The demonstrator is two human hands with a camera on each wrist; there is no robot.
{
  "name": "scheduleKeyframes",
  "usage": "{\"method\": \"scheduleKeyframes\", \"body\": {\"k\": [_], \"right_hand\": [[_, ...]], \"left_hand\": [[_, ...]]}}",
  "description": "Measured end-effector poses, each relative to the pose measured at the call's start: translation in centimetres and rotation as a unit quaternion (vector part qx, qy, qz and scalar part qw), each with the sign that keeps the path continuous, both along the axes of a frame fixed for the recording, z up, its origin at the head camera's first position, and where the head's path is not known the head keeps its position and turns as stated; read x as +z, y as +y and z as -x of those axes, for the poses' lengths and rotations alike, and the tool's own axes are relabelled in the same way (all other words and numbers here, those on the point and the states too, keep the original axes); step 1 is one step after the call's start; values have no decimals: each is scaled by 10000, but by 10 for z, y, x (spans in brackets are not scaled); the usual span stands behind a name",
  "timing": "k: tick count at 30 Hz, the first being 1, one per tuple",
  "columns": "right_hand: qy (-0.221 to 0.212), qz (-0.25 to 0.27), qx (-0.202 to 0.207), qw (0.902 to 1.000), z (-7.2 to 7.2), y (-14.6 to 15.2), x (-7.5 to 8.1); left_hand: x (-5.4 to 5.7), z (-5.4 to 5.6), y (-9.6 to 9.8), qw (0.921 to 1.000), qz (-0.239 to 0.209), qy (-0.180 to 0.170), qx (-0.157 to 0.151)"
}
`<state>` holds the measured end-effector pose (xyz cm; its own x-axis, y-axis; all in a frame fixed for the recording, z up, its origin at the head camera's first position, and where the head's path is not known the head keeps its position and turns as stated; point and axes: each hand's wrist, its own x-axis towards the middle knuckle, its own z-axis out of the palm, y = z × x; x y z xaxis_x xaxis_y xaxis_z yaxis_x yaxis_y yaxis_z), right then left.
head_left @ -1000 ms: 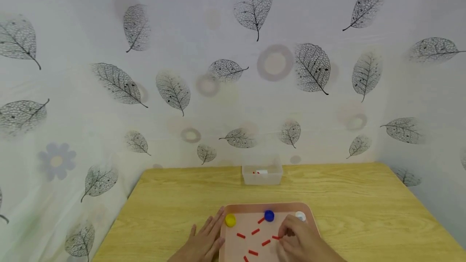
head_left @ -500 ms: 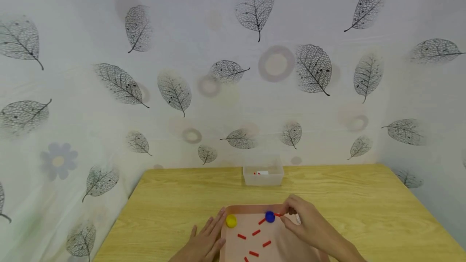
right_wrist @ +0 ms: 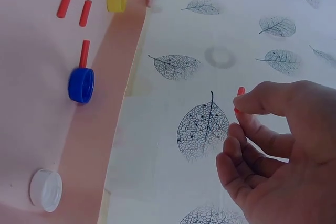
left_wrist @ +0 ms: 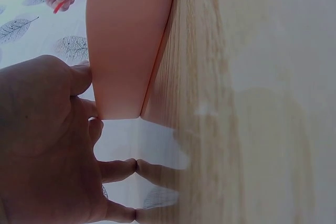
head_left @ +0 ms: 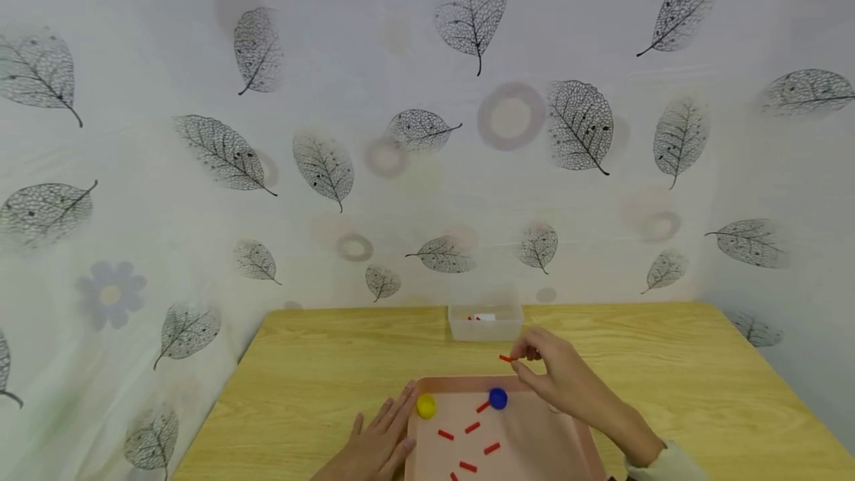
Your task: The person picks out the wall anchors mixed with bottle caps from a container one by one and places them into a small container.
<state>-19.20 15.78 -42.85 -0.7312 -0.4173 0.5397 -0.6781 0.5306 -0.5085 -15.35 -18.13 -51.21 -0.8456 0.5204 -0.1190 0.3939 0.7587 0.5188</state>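
My right hand (head_left: 557, 373) pinches a short red stick (head_left: 505, 358) between thumb and index finger, above the far rim of a pink tray (head_left: 461, 384). In the right wrist view the stick's end (right_wrist: 241, 92) pokes out past the thumb, and the other fingers are curled in. My left hand (head_left: 374, 440) lies at the tray's left side, its fingers extended and touching the outer wall. Inside the tray are a yellow bottle cap (head_left: 426, 405), a blue bottle cap (head_left: 498, 398) and a white bottle cap (right_wrist: 46, 190), plus several loose red sticks (head_left: 468, 467). One stick touches the blue cap.
A translucent plastic box (head_left: 486, 329) with a few small red and white pieces inside stands at the back of the wooden table (head_left: 320, 351), behind the tray. A leaf-patterned curtain (head_left: 427, 191) hangs around the table's back and sides.
The right hand has lifted the red stick from the tray, passing beside the blue cap, and moved it up and away to beyond the far rim. The left hand stays in place.
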Motion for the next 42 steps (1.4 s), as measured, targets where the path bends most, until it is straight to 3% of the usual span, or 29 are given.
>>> {"method": "scheduleKeyframes", "body": {"k": [5, 17, 42], "right_hand": [[-183, -48, -158, 9997, 9, -1, 3], [74, 4, -296, 9995, 36, -5, 5], [-410, -86, -796, 9959, 106, -19, -5]], "left_hand": [[1, -1, 0, 9998, -159, 99, -63], [-1, 0, 0, 9999, -96, 121, -22], [-4, 0, -1, 9989, -231, 386, -134]]}}
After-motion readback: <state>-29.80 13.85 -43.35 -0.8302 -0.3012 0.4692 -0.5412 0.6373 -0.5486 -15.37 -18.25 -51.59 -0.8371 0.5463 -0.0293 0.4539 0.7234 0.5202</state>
